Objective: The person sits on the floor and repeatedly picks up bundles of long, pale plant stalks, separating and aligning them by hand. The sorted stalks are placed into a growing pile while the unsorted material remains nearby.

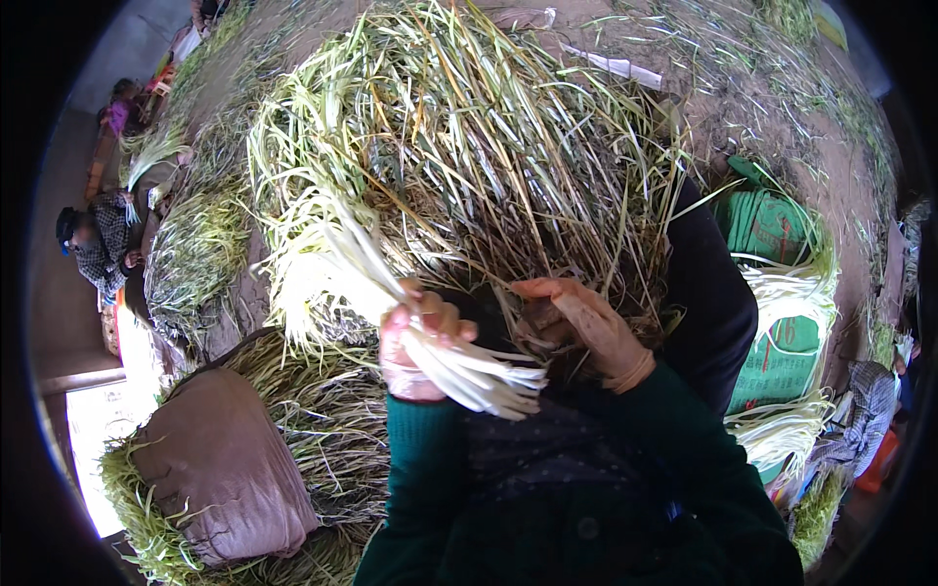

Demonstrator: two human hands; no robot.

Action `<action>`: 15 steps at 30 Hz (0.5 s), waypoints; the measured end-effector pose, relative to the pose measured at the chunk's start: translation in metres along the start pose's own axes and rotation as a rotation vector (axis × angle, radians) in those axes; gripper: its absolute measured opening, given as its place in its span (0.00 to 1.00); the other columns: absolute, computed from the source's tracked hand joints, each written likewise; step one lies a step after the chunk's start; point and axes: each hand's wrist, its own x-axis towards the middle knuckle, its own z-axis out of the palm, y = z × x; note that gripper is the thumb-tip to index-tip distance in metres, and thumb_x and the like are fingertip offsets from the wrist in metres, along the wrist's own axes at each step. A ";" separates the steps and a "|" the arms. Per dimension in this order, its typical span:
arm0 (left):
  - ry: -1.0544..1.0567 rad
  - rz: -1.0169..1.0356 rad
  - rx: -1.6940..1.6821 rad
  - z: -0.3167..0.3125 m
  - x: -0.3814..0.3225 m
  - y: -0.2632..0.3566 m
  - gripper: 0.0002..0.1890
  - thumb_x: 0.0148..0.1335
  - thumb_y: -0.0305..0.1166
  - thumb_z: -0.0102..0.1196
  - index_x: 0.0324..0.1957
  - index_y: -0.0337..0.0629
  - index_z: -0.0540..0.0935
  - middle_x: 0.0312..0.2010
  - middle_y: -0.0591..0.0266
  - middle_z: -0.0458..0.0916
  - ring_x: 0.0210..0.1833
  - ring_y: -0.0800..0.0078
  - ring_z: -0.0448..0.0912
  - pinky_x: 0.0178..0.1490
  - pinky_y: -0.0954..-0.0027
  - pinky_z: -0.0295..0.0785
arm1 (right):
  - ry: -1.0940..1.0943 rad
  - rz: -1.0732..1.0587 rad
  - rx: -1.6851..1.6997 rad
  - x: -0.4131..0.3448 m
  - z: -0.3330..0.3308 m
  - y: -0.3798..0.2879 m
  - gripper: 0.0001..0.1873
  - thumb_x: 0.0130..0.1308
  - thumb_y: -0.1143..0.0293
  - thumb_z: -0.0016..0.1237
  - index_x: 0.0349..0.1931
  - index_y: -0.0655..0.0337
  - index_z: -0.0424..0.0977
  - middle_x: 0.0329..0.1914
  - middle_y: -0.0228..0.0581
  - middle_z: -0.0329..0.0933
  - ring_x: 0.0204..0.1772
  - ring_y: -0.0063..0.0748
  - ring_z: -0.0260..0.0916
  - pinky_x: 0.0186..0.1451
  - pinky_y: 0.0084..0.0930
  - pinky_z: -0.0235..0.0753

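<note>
My left hand (429, 344), in a thin clear glove, is closed around a bundle of pale, blanched leafy stalks (480, 381). Their white ends point right, towards my other hand, and the yellowish tops reach up and left. My right hand (590, 326), in a thin orange-tinted glove, is beside brown dry leaf scraps (546, 322) at the near edge of the heap. Its fingertips are partly hidden, so I cannot tell whether it grips any. Before me lies a big heap of long green, white and straw-coloured stalks (469, 146).
Green woven sacks (780, 366) bearing writing lie at right, with pale stalk bundles (791, 293) across them. A brown cloth bundle (227, 469) rests on more stalks at lower left. Other people sit at left (106, 245) and right (868, 403). A white strip (619, 66) lies beyond the heap.
</note>
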 end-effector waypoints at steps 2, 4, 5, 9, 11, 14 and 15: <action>0.063 0.066 -0.022 0.012 0.007 0.011 0.13 0.55 0.34 0.60 0.41 0.43 0.75 0.19 0.68 0.73 0.20 0.72 0.73 0.34 0.55 0.79 | -0.104 0.011 -0.125 -0.004 -0.001 -0.011 0.19 0.72 0.62 0.41 0.55 0.67 0.70 0.52 0.41 0.74 0.49 0.28 0.74 0.52 0.23 0.73; -0.023 0.088 -0.040 0.009 0.013 0.021 0.13 0.57 0.33 0.59 0.42 0.44 0.74 0.23 0.68 0.73 0.24 0.73 0.73 0.39 0.53 0.77 | -0.277 -0.040 -0.427 -0.005 0.001 -0.013 0.18 0.71 0.63 0.42 0.54 0.66 0.71 0.46 0.40 0.76 0.46 0.25 0.74 0.49 0.22 0.73; -0.038 0.115 -0.054 0.010 0.015 0.023 0.12 0.58 0.33 0.58 0.43 0.44 0.73 0.24 0.68 0.73 0.25 0.73 0.73 0.42 0.52 0.76 | -0.359 0.226 -0.370 -0.006 0.004 -0.017 0.18 0.71 0.63 0.43 0.54 0.67 0.71 0.39 0.38 0.77 0.42 0.23 0.73 0.44 0.22 0.73; -0.054 0.129 -0.087 0.010 0.017 0.018 0.12 0.57 0.31 0.58 0.44 0.46 0.74 0.30 0.65 0.77 0.34 0.68 0.76 0.55 0.43 0.71 | -0.066 0.088 -0.521 -0.024 0.006 -0.005 0.16 0.69 0.64 0.46 0.49 0.66 0.74 0.34 0.38 0.77 0.34 0.29 0.74 0.38 0.25 0.72; 0.002 0.112 -0.001 0.014 0.012 0.012 0.13 0.56 0.32 0.58 0.44 0.48 0.75 0.34 0.63 0.80 0.42 0.65 0.79 0.61 0.38 0.66 | 0.038 -0.080 -0.693 -0.027 0.004 -0.006 0.15 0.68 0.65 0.47 0.48 0.67 0.75 0.33 0.41 0.77 0.32 0.34 0.74 0.36 0.27 0.72; 0.001 0.040 -0.011 0.006 0.006 -0.002 0.13 0.56 0.33 0.58 0.44 0.49 0.76 0.35 0.62 0.82 0.42 0.63 0.80 0.61 0.36 0.65 | 0.104 -0.212 -0.870 -0.028 0.013 -0.009 0.13 0.66 0.67 0.49 0.45 0.67 0.75 0.33 0.45 0.77 0.31 0.43 0.74 0.36 0.30 0.74; 0.003 0.017 -0.039 0.002 0.004 -0.006 0.13 0.56 0.34 0.59 0.44 0.49 0.76 0.34 0.62 0.82 0.41 0.63 0.80 0.61 0.37 0.66 | 0.109 -0.284 -0.914 -0.028 0.014 -0.004 0.13 0.66 0.66 0.49 0.45 0.66 0.75 0.34 0.45 0.77 0.32 0.43 0.75 0.36 0.31 0.74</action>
